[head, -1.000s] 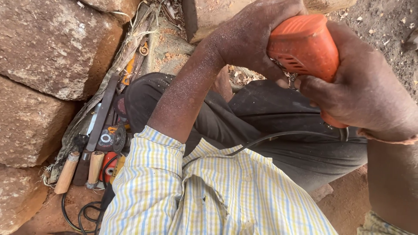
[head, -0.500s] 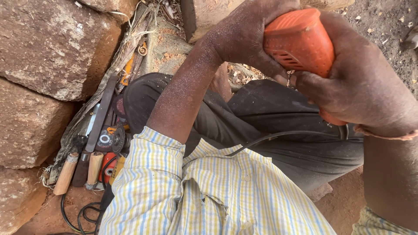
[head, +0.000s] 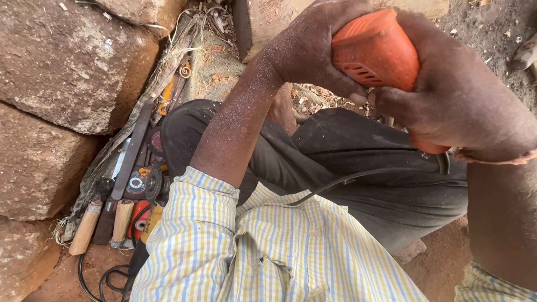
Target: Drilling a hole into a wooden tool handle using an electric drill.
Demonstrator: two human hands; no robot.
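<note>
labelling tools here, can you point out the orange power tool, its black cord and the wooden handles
orange power tool (head: 372,47), head view, ribbed rear housing
black cord (head: 358,178), head view, stretch across the lap
wooden handles (head: 86,226), head view, shaft of leftmost handle

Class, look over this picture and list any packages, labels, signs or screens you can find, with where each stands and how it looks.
None can be made out: no package, sign or screen shows.
Orange power tool: top centre, held by the left hand and right hand; plain ribbed plastic casing, no label showing.
Heap of tools: lower left by the stone blocks; any marks too small to tell.
</note>
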